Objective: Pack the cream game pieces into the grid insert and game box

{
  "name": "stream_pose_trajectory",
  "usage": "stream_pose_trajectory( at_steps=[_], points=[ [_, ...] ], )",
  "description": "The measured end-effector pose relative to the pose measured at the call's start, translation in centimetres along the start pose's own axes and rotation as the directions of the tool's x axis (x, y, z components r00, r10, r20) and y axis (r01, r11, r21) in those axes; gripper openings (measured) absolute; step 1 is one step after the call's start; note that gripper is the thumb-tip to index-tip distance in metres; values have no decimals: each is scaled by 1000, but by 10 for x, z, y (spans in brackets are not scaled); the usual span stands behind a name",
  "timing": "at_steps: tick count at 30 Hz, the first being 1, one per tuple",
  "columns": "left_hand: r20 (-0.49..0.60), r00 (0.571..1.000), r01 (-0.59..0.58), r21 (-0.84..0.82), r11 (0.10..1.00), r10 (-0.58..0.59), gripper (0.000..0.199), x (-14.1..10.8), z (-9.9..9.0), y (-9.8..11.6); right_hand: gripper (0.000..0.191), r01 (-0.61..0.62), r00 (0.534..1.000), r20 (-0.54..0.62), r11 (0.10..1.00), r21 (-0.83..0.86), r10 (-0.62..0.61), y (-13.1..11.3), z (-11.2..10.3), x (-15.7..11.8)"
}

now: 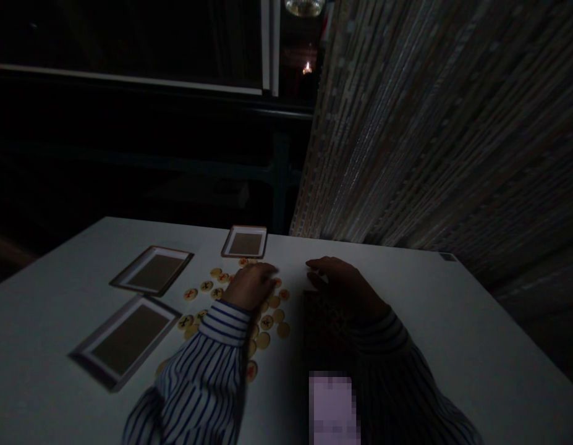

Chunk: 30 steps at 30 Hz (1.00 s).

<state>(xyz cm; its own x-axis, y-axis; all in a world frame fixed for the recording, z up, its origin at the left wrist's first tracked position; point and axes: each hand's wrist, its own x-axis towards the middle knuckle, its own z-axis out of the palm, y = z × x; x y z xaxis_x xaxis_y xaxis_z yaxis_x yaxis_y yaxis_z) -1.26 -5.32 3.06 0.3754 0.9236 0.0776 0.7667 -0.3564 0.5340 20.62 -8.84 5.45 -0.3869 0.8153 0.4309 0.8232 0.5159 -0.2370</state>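
My left hand [251,285] is low over a loose spread of round xiangqi pieces [266,322], its fingers reaching right and slightly apart. Nothing shows in it. Some pieces bear red or black characters, others show plain faces; my hand and striped sleeve hide part of the spread. To the right, my right hand [339,281] is open, thumb and fingers apart and pointing left. Beneath its palm and wrist lies a dark, flat item [319,324] with faint reddish marks, too dim to identify.
A shallow tray or lid [245,254] lies beyond the pieces; a second [123,284] and third [77,357] are at left. All are on a white table [407,290]. A string curtain [383,123] hangs at the right rear. A pixelated patch [332,408] covers the near edge.
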Motion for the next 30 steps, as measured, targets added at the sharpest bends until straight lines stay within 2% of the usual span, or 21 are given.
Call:
stream_pose_trajectory(
  at_steps=[11,15,25,30],
  points=[
    [8,999,-43,70,997,42,30,4,17,-2,24,2,1000,25,1000,-8,-2,-3,1,1],
    [8,998,-55,97,994,54,31,4,17,-2,24,4,1000,1,1000,0,-4,-3,1,0],
    [-9,995,-99,128,987,101,31,5,21,-6,26,-3,999,33,1000,-13,3,-2,0,0],
    [-4,998,-61,173,983,62,31,4,21,-2,26,2,1000,31,1000,-11,-1,-2,-2,0]
  ],
)
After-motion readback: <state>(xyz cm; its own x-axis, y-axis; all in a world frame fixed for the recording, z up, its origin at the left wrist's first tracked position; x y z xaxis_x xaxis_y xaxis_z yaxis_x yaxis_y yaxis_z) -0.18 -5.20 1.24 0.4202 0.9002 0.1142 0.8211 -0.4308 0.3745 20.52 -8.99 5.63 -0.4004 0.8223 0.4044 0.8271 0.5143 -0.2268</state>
